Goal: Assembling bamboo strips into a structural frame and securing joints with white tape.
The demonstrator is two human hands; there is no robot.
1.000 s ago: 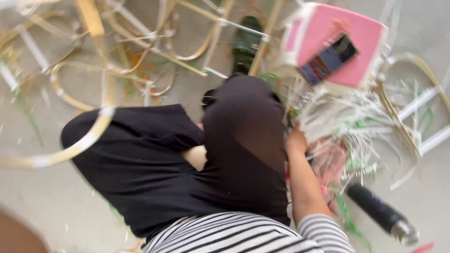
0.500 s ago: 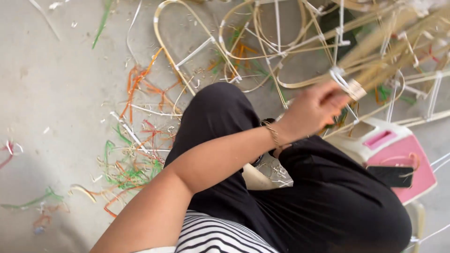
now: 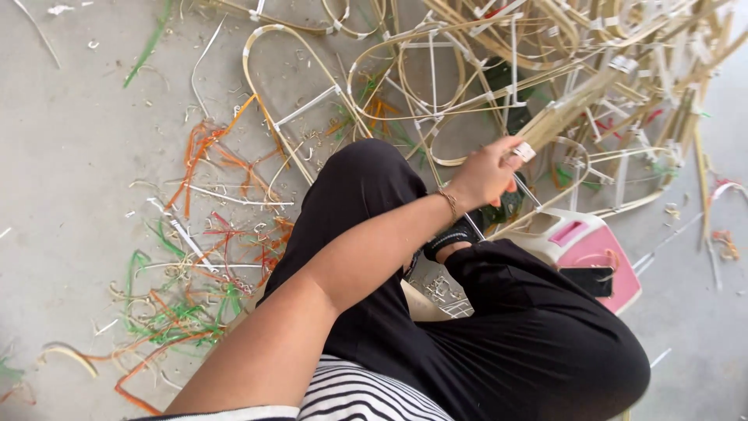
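Only one hand (image 3: 485,173) shows, the left, at the end of a bare forearm that crosses the black-trousered lap. Its grip is clenched on the taped end of a pale bamboo strip (image 3: 569,117), pinched between thumb and fingers; the strip runs up and to the right into the heap of bent bamboo frames (image 3: 436,86) on the floor. One thin bracelet (image 3: 449,201) circles the wrist. The right hand is out of view.

One pink-topped stool (image 3: 586,248) stands just right of the knees, with one dark flat object (image 3: 586,281), perhaps a phone, lying on it. Loose scraps of orange, green and white strip (image 3: 199,265) are scattered over the grey concrete floor (image 3: 70,140) to the left, too many and too tangled to count. The looped frames in the heap overlap too much for a sure count as well.

Compared with half a second ago, the hand sits lower and nearer the middle of the view, and the stool shows more fully.
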